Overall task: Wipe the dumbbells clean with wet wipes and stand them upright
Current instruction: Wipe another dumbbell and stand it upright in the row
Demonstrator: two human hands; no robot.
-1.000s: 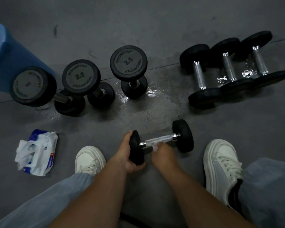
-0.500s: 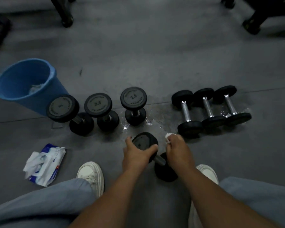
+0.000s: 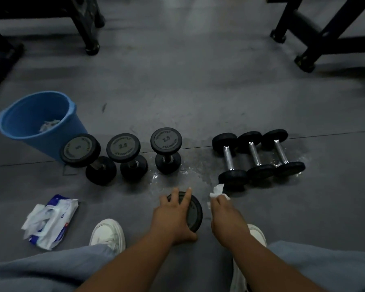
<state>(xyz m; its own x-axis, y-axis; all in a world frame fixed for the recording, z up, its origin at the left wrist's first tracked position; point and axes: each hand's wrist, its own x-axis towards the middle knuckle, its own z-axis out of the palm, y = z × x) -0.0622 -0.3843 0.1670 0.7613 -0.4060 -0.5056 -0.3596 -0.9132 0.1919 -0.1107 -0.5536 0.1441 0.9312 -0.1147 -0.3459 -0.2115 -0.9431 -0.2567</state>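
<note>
**Near field.** The left hand [image 3: 175, 218] lies palm-down on the upper head of the dumbbell [image 3: 195, 216]. Its fingers are spread and almost straight, pressing rather than wrapping, and the thumb sits against the near rim. The right hand [image 3: 227, 216] pinches a crumpled wet wipe [image 3: 217, 191] and holds it clear of the dumbbell, to its right.

**Change.** One second ago the dumbbell lay horizontal between the hands, with the wipe on its handle. Half a second ago it was tilted. It now stands on end on the floor between the feet, and the wipe is off the metal. Judgement: wiping of this unit is complete and the standing step is nearly done.

**Mid field.** The pack of wipes [image 3: 51, 220] lies on the floor to the left. Three upright dumbbells [image 3: 123, 147] form a row beyond the hands. Three lying dumbbells [image 3: 254, 157] rest to the right on a wet patch [image 3: 188, 171] and are probably still to be done.

**Far field.** A blue bucket [image 3: 51, 142] stands behind the row.

**Not visible or unclear.**
- The handle and lower head of the held dumbbell are hidden, so firm seating cannot be confirmed.
- The right shoe is mostly covered by the forearm.
- The pale item in the bucket is indistinct.
- The marking on the leftmost upright head is unreadable in the dim light.
</note>
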